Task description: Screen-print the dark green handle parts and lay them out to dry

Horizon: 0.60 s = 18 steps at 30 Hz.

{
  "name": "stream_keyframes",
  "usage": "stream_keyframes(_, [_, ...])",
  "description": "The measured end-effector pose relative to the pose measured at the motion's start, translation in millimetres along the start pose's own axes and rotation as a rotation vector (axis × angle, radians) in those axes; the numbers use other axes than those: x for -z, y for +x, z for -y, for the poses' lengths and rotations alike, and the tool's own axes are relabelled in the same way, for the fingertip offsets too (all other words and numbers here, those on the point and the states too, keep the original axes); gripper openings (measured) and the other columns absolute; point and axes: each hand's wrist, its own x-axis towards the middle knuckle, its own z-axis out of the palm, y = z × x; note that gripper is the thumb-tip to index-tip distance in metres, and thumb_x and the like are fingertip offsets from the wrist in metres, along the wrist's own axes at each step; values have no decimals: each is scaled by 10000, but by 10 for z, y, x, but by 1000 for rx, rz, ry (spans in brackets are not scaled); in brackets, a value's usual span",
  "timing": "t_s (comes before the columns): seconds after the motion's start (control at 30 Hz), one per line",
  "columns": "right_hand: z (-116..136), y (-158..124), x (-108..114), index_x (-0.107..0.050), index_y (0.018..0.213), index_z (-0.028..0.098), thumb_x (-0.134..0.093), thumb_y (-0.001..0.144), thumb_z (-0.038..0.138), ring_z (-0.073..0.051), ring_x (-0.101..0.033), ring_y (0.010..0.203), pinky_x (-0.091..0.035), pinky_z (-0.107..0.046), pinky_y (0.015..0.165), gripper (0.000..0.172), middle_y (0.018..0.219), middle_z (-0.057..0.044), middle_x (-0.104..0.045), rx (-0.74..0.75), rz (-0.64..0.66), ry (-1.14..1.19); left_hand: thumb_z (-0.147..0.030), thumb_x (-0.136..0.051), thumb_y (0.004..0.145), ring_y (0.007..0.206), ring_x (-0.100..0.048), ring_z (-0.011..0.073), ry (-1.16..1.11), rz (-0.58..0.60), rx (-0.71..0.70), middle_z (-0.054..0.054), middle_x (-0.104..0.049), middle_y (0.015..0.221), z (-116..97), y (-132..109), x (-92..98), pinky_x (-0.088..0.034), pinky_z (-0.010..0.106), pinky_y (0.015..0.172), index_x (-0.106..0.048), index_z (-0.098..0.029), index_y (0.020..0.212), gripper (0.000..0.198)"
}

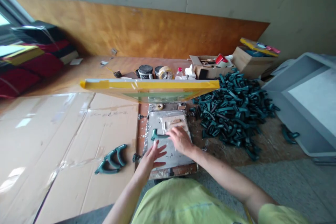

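Over the grey base plate, my right hand grips one end of a dark green plastic handle between its fingers. The piece's thicker end points left. My left hand has its fingers spread just below that end; whether the thumb touches it I cannot tell. Beyond my right hand, a small wooden fixture is fastened to the plate. Above the back of the plate stands a raised, yellow-edged screen frame. Several similar green handles lie together on the cardboard to the left.
A large heap of green parts lies to the right, beside a grey plastic crate. Flattened cardboard covers the left side. Behind the frame are black tubs, a tape roll, a red-capped bottle and an open carton.
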Motion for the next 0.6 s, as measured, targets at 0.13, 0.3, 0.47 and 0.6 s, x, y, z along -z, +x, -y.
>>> stream_keyframes(0.13, [204,-76,40,-613,1195,369,-364,1006,244,-184,-571,940,-449,-329,879,337,952,-4,-657,269,126,-5,-652,-688,691,1053,-687,337,-184,-206,-19,108,-753,960,427,25,300,-593,403,756,-639,-232,883,465])
stream_keyframes(0.3, [-929,-137,597,-665,1072,216,-412,905,71,-243,-553,1005,-454,-358,832,336,1069,-120,-649,-339,146,-312,-565,-546,808,803,-741,266,6,-636,0,77,-746,773,740,-73,1497,-609,386,724,-614,-211,872,366])
stream_keyframes(0.47, [-1955,-505,866,-639,1097,127,-334,898,44,-301,-526,1044,-436,-411,812,374,1077,-217,-622,-659,163,-545,-508,-537,770,628,-715,293,132,-842,184,70,-667,576,1021,-133,2246,-609,411,663,-531,-230,722,281])
stream_keyframes(0.6, [-2137,-632,785,-624,1141,130,-330,921,80,-301,-531,1050,-424,-403,823,371,1099,-213,-624,-667,263,-684,-533,-562,708,570,-695,337,278,-812,169,86,-650,504,969,-37,2340,-600,451,550,-563,-233,681,302])
